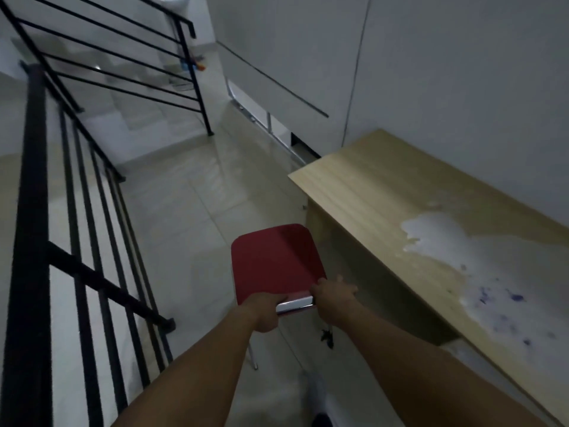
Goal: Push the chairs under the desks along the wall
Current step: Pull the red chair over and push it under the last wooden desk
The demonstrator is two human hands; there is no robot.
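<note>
At six o'clock in the head view, low and near centre, the fingers of the left hand were curled shut around the near edge of the red chair, beside a shiny chrome bar that ran between the two hands. The right hand lay on the same edge just toward three o'clock of it, palm down, fingers partly spread over the chair's corner; whether they truly gripped could not be told. Both bare forearms reached in from the bottom edge. The chair stood on the pale tiled floor, out from under the wooden desk, its red surface just beside the desk's front corner. A thin metal leg showed below the left wrist. The desk stretched from centre toward four o'clock along the white wall, its top marked by a whitish worn patch with purple specks. At nine o'clock a black stair railing ran up the left side, with steps beyond it toward eleven o'clock.
</note>
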